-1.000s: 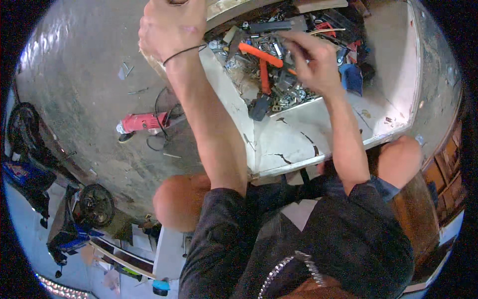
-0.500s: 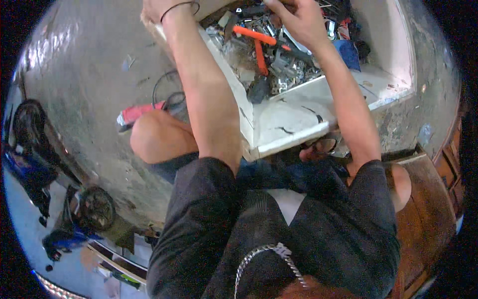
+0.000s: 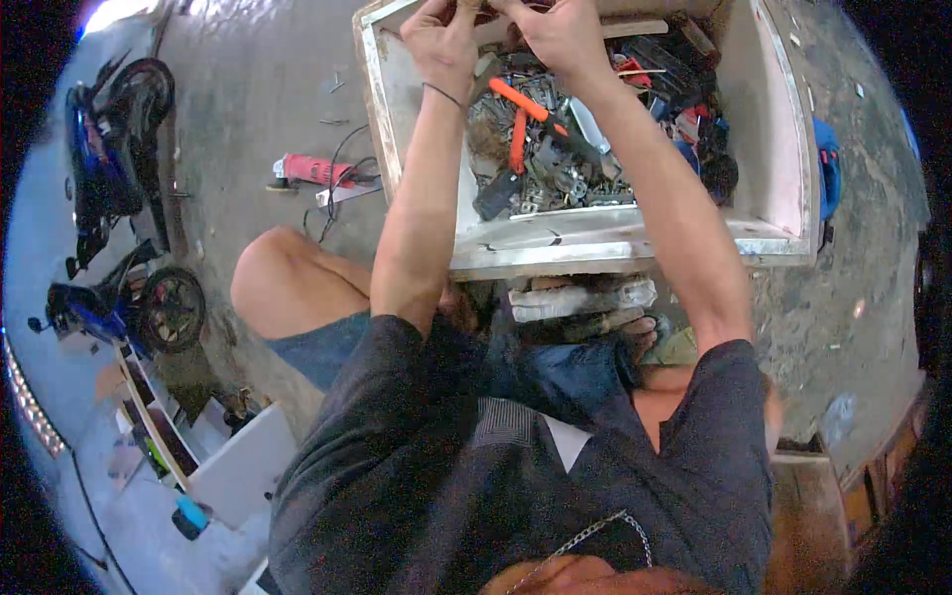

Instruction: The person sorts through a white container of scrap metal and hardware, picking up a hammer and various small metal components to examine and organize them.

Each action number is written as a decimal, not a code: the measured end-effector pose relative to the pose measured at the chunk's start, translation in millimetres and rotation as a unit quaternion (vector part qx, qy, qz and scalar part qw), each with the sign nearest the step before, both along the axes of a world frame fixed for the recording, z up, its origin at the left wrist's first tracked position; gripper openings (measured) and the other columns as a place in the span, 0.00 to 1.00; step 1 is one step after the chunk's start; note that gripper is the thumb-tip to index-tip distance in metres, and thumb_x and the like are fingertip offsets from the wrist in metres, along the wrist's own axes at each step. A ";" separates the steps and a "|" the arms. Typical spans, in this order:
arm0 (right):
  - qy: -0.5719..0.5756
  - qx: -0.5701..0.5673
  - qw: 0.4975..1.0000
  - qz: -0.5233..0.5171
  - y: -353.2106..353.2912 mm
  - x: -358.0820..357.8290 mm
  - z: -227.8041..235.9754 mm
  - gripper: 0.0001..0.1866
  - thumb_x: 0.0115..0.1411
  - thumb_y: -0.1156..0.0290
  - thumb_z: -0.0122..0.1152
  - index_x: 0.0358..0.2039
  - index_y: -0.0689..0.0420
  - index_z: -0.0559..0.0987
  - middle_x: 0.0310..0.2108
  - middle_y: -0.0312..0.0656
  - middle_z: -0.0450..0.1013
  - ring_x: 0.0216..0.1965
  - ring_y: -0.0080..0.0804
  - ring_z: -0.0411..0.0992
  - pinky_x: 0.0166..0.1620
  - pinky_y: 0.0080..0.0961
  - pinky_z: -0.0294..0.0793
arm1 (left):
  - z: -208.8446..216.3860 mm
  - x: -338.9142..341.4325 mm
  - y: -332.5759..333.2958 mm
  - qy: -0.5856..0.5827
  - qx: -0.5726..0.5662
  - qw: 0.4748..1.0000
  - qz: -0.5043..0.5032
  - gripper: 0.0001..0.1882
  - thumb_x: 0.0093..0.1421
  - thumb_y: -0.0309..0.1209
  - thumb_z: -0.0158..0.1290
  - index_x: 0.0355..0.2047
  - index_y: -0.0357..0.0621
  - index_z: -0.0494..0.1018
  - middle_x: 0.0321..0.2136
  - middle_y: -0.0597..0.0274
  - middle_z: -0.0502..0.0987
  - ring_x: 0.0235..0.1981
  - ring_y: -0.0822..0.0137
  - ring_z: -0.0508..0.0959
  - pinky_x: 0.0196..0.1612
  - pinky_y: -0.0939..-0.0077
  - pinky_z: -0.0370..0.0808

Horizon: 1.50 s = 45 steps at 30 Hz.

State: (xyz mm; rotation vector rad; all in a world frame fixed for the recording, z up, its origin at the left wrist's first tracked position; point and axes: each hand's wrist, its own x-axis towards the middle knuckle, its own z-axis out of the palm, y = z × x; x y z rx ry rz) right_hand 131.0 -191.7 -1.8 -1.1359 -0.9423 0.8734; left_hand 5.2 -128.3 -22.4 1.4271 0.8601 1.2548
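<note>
My left hand (image 3: pixel 446 42) and my right hand (image 3: pixel 561 42) come close together over the far side of a white wooden box (image 3: pixel 615 250). The fingers of both are bent and pinched, and their tips are partly cut off by the upper edge. Anything between them is too small or hidden to name. Below my hands, the box holds a jumble of small metal hardware (image 3: pixel 570 178). On top of it lies a hammer with an orange handle (image 3: pixel 524 99). Next to it is another orange-handled tool (image 3: pixel 518 141), its black end toward me.
Left of the box, a red angle grinder (image 3: pixel 319 170) with a black cord rests on the floor, near some loose screws (image 3: pixel 337 81). Two motorcycles (image 3: pixel 124 149) stand farther left. A blue thing (image 3: pixel 827 169) sits against the box's right side. My bent knee (image 3: pixel 293 278) is beside the box.
The view has turned and shifted, so more of the box and floor shows. My left hand has come from the box's left side toward my right hand, and their fingers now nearly meet.
</note>
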 end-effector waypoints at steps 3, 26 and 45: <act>-0.157 -0.055 0.986 -0.025 0.5 8.4 -1.2 0.17 0.60 0.63 0.64 0.46 0.59 0.80 0.35 0.46 0.79 0.33 0.33 0.76 0.39 0.28 0.75 | -0.7 -7.2 37.9 0.009 0.076 0.995 0.060 0.13 0.64 0.35 0.57 0.36 0.34 0.80 0.28 0.62 0.81 0.27 0.74 0.79 0.32 0.81 0.76; -0.596 -0.229 0.722 0.267 -27.6 -4.3 -82.9 0.18 0.60 0.64 0.58 0.49 0.57 0.72 0.27 0.57 0.75 0.31 0.59 0.74 0.35 0.52 0.72 | 1.7 -30.4 108.0 -0.073 0.022 0.990 0.122 0.14 0.64 0.35 0.57 0.31 0.33 0.78 0.23 0.61 0.80 0.18 0.74 0.78 0.22 0.81 0.74; -0.494 -0.235 0.813 0.199 -6.6 -15.1 -114.6 0.16 0.67 0.58 0.49 0.40 0.60 0.70 0.27 0.61 0.74 0.32 0.62 0.74 0.34 0.52 0.71 | 4.5 -29.4 108.2 -0.067 0.023 0.988 0.135 0.14 0.63 0.36 0.58 0.31 0.35 0.80 0.23 0.61 0.81 0.18 0.73 0.78 0.21 0.81 0.73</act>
